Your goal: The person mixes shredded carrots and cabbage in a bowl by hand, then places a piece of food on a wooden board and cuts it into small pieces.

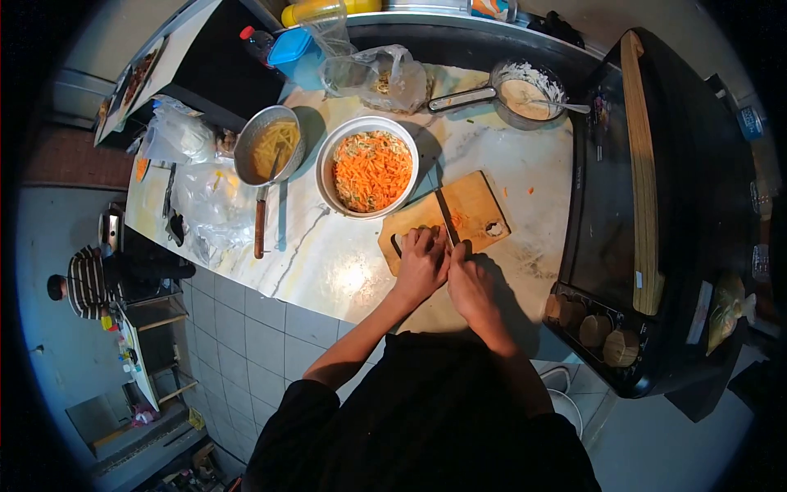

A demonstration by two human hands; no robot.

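My right hand [471, 287] is closed around the handle of a knife [447, 215], whose dark blade lies across a wooden cutting board [484, 197]. Close on the left, my left hand [422, 264] presses down on the board with curled fingers. Orange shows at its fingertips, apparently a piece of carrot mostly hidden under them. Thin carrot strips [461, 221] lie just right of the blade. Beyond the board's left corner stands a white pot [325, 182] filled with chopped carrot [373, 170] over a paler mixture.
A saucepan [243, 156] of pale sticks in liquid stands left, near plastic bags [217, 201]. At the back are another bag [402, 78], a blue-lidded container [293, 51] and a pan [525, 123] of creamy mixture with a spoon. A black oven [607, 205] borders the right; another person [90, 279] is far left.
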